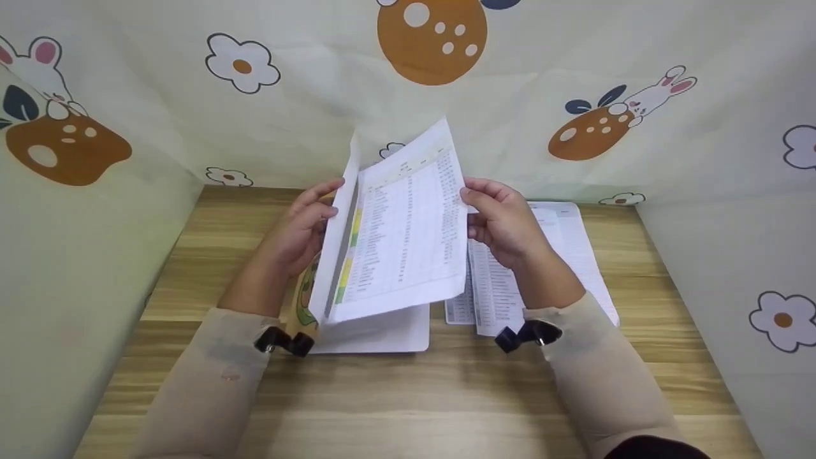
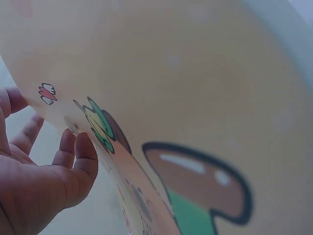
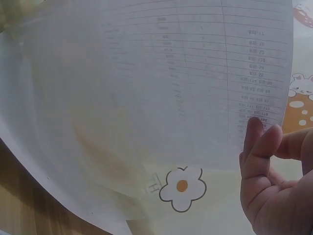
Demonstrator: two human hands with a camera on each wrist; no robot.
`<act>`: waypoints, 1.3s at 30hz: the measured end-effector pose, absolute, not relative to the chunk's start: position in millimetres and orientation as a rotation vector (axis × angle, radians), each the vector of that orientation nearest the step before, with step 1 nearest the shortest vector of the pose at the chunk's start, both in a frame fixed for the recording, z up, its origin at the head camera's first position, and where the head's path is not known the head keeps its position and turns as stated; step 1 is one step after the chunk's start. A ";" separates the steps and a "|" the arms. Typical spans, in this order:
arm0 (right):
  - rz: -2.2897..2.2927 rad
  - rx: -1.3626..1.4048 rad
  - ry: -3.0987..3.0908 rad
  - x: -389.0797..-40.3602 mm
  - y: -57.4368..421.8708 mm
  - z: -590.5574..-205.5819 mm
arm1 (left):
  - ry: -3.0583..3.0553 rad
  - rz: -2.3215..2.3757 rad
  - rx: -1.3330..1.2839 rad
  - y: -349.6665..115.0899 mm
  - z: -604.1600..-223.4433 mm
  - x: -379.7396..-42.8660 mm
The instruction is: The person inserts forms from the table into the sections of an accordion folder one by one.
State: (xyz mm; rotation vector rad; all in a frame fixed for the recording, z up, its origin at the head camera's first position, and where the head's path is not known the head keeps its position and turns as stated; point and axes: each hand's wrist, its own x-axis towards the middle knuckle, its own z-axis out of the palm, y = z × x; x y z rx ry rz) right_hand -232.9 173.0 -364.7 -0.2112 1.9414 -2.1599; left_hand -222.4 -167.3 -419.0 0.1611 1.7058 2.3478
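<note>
My left hand [image 1: 303, 223] holds the left edge of a folder [image 2: 161, 73] whose outer side carries cartoon drawings on pale yellow. In the left wrist view this cover fills most of the picture, and its edge runs between my thumb and fingers. A printed sheet [image 1: 408, 223] with a table and yellow and green bars down its left side is raised and tilted, beside a white upright flap [image 1: 335, 236]. My right hand [image 1: 503, 220] pinches the sheet's right edge between thumb and fingers. In the right wrist view, the sheet [image 3: 195, 73] shows printed rows.
More printed sheets [image 1: 577, 255] lie on the wooden table [image 1: 408, 408] at the right, partly under my right forearm. A white page [image 1: 389, 338] rests below the raised sheet. A cloth [image 1: 306, 115] printed with flowers and rabbits closes off the back and sides.
</note>
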 end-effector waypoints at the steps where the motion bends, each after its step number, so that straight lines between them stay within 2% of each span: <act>1: -2.159 -0.207 1.943 -233.8 173.2 -364.7 | 1.712 2.343 0.161 -167.0 -418.9 -222.4; 19: -2.133 -0.068 1.926 -240.1 152.9 -369.8 | 1.724 2.345 0.168 -162.5 -420.2 -222.6; 39: -2.072 0.006 1.880 -244.5 109.1 -406.9 | 1.732 2.348 0.169 -158.6 -421.2 -222.0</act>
